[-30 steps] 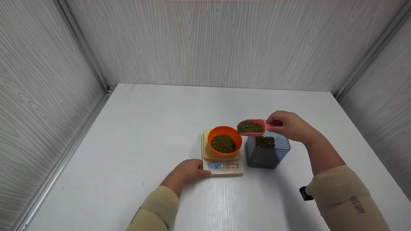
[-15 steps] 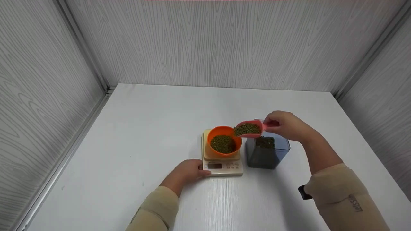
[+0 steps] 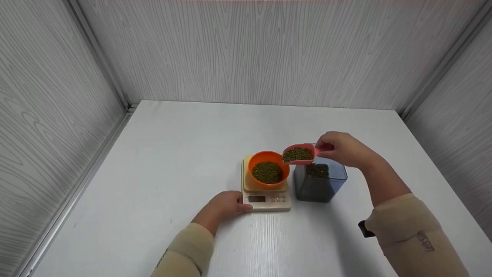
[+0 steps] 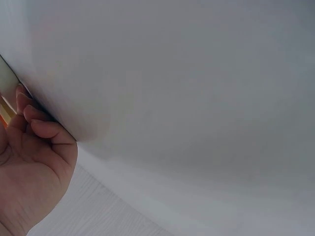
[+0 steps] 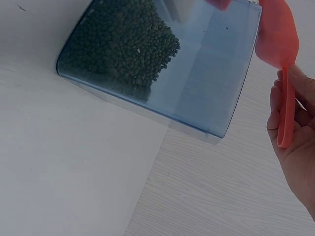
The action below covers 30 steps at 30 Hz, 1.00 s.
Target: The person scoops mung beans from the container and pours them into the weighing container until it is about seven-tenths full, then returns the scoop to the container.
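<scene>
My right hand (image 3: 340,148) grips the handle of a red scoop (image 5: 278,42). Green beans (image 3: 298,154), probably mung beans, fill the scoop, whose tip overlaps the bowl's right rim in the head view. An orange bowl (image 3: 269,155) with beans in it sits on a cream kitchen scale (image 3: 269,207); the scale's display looks dark. At the scale's front left corner my left hand (image 3: 226,204) holds the edge, thumb on top and fingers curled against the side. Below the scoop stands a clear bluish container (image 5: 206,93), partly filled with beans.
All of this stands on a white table (image 3: 173,154). Pale wood-grain panels (image 3: 246,54) rise at the back and on both sides. The container is close beside the scale's right edge.
The scoop moved left over the bowl's rim, then back slightly to the right. The scale's display, lit and showing 329 earlier, has gone dark. My left hand stays in place.
</scene>
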Tool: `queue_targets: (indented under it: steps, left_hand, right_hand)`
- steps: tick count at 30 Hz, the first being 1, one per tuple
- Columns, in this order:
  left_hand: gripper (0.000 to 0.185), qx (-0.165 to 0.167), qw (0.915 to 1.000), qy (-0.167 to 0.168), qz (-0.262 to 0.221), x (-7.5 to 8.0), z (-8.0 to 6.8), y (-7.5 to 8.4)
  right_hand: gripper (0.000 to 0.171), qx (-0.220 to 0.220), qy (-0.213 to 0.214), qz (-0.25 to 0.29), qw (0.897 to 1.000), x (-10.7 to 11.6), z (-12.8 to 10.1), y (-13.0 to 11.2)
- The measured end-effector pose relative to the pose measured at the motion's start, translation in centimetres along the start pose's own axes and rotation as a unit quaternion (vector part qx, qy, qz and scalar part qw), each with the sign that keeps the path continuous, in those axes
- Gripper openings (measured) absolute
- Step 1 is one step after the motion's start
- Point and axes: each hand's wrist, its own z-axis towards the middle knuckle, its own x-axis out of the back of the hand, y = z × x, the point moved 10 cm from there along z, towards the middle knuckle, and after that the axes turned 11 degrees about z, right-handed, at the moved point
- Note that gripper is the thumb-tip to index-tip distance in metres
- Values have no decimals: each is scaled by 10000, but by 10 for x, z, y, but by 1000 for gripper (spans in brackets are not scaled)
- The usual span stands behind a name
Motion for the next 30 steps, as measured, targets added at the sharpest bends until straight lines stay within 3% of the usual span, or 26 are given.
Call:
queue_targets:
  steps: [8,30]
  left_hand:
    - [30,-139,9997,159,104,5,-4,5]
    - [30,-84,9999,84,79,4,-4,4]
  right_hand:
    - [13,154,12,-88,9998,3,0,-4]
    - [14,254,-65,-367,9990,2,0,-12]
